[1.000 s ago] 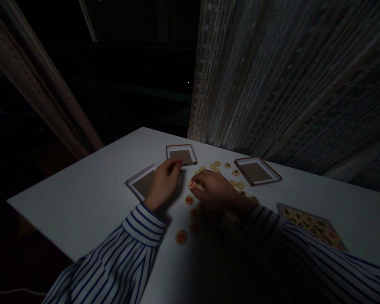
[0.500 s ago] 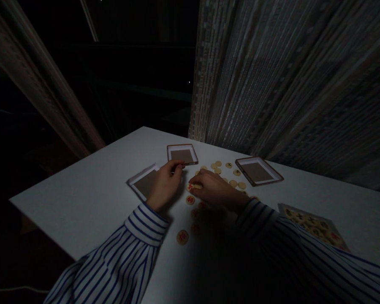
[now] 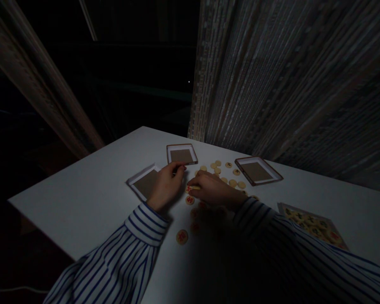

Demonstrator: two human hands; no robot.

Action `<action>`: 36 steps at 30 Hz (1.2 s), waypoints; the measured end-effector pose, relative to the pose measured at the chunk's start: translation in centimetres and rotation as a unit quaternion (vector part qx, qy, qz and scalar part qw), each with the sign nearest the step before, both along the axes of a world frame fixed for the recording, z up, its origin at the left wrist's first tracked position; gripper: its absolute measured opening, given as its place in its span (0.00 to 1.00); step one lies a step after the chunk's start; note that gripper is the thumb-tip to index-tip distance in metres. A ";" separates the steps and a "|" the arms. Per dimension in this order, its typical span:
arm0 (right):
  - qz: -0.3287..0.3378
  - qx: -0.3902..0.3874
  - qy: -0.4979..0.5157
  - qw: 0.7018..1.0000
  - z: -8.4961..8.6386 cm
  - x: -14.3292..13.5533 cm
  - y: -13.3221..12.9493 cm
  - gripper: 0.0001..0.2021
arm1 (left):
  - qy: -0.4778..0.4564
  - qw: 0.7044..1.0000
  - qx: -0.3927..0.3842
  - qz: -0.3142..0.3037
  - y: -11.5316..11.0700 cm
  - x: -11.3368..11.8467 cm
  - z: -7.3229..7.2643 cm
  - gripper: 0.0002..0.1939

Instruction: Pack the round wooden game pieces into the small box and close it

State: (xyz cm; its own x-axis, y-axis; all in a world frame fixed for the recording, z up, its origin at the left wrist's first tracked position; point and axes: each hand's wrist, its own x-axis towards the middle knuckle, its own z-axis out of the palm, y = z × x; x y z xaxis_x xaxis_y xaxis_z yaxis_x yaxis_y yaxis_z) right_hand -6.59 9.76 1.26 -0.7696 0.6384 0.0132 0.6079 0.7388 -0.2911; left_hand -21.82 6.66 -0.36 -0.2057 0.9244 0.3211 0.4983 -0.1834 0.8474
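My right hand (image 3: 215, 188) is low over the white table, with thumb and fingers pinched on a pale round Chinese chess piece (image 3: 195, 187) seen nearly edge-on. Just left of its fingertips is a piece with a red character (image 3: 188, 189). Another red-marked piece (image 3: 190, 200) lies below that. Beside the left tray (image 3: 135, 179), my left hand (image 3: 165, 185) is closed, its thumb against curled fingers; whatever it may hold is hidden. Several more red-marked pieces, one of them at the front (image 3: 182, 237), lie in the shadow under my right forearm.
Plain and black-marked pieces (image 3: 232, 183) are scattered beyond my right hand. A shallow tray (image 3: 194, 155) stands at the back, another (image 3: 280, 175) at the back right. A clear-looking box of pieces (image 3: 313, 226) lies by my right sleeve. Curtains (image 3: 256, 76) hang behind the table (image 3: 82, 185).
My right fingertips have shifted slightly left and down around the red-marked piece. My left hand has barely moved.
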 end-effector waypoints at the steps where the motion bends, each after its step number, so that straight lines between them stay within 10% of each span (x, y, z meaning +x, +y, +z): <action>1: 0.001 0.000 -0.002 1.000 0.0 0.0 0.0 0.11 | 0.000 1.000 -0.001 -0.002 0.0 0.0 0.0 0.13; 20: -0.116 0.014 0.052 0.992 1.9 5.2 1.4 0.10 | 0.037 0.999 -0.004 -0.039 0.0 0.2 -0.9 0.15; 36: -0.091 0.065 -0.054 0.992 1.7 6.7 -0.1 0.11 | 0.082 0.995 -0.024 -0.058 -0.3 0.4 -0.6 0.16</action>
State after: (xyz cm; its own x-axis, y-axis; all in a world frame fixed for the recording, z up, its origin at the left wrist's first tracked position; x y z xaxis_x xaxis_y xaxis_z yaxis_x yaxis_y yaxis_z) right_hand 0.09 9.67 2.94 -0.6425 0.7658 0.0280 0.7578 0.6404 -0.1255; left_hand -21.43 6.39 -0.92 -0.0446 0.9538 0.2972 0.6082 -0.2100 0.7655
